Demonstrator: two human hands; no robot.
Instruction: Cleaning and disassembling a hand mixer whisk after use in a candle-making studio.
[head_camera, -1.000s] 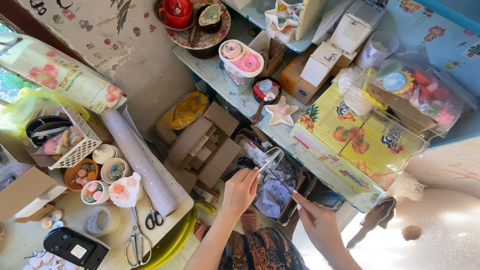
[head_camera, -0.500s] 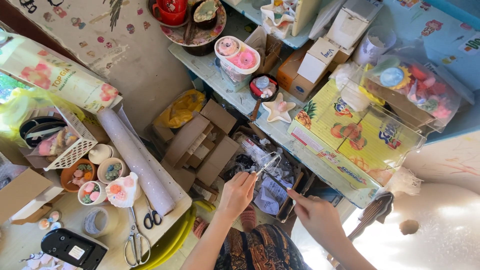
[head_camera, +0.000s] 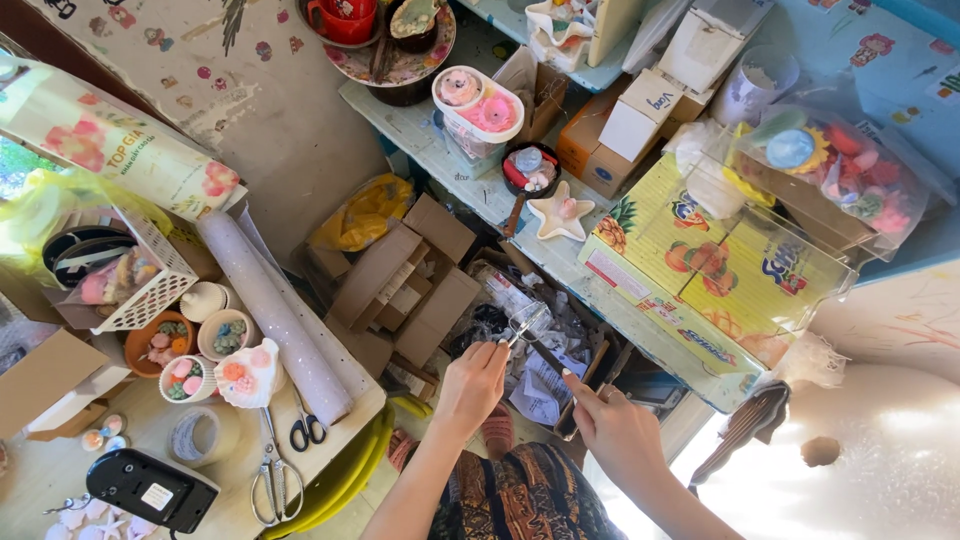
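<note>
Holding a small clear plastic bag (head_camera: 527, 322) between us, we have the left hand (head_camera: 472, 385) pinched on its near end, fingers closed around the crinkled film. The bag lies up and to the right of that hand, its long axis running diagonally away from us toward the yellow carton, over the open boxes on the floor. The right hand (head_camera: 620, 430) sits just beside, lower and to the right, forefinger stretched toward a thin dark stick (head_camera: 550, 357) under the bag; whether it grips the stick we cannot tell. So the left hand is the nearer of the two to the bag.

Along the shelf edge ahead lies a long yellow carton (head_camera: 700, 270) printed with pineapple and orange fruit pictures and a red patch at its near corner. Behind it stand plain white boxes (head_camera: 650, 110) and a brown box. A star-shaped white dish (head_camera: 560, 213) lies at the shelf's front edge. On the bench at left, a cream roll (head_camera: 275, 315) reaches toward its right edge, with scissors (head_camera: 272, 478) near the front edge, and a floral printed package (head_camera: 110, 140) at the far left corner.
</note>
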